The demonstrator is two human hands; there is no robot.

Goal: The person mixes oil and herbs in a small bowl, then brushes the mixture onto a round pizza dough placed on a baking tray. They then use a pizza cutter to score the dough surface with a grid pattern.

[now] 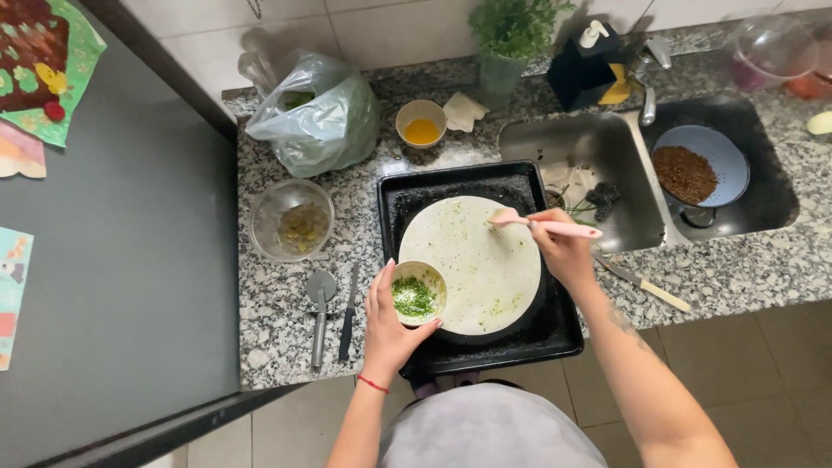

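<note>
While the left hand cupped a small bowl of chopped green herbs over the near left edge of the round flatbread, its palm and most of its fingers stayed hidden behind the bowl's wall. The right hand was clenched around the handle of a pink brush, whose head touched the upper right part of the flatbread; the grip end of the handle was lost inside the fist. One flatbread lay flat on one black baking tray set on the speckled granite counter. A crumpled clear plastic bag sat at the back left, its contents hard to make out. One glass bowl held something yellowish and unclear. A dark soap dispenser stood behind the sink. Two tools lay left of the tray: one pizza cutter and one dark knife. A second knife lay partly behind the right forearm.
</note>
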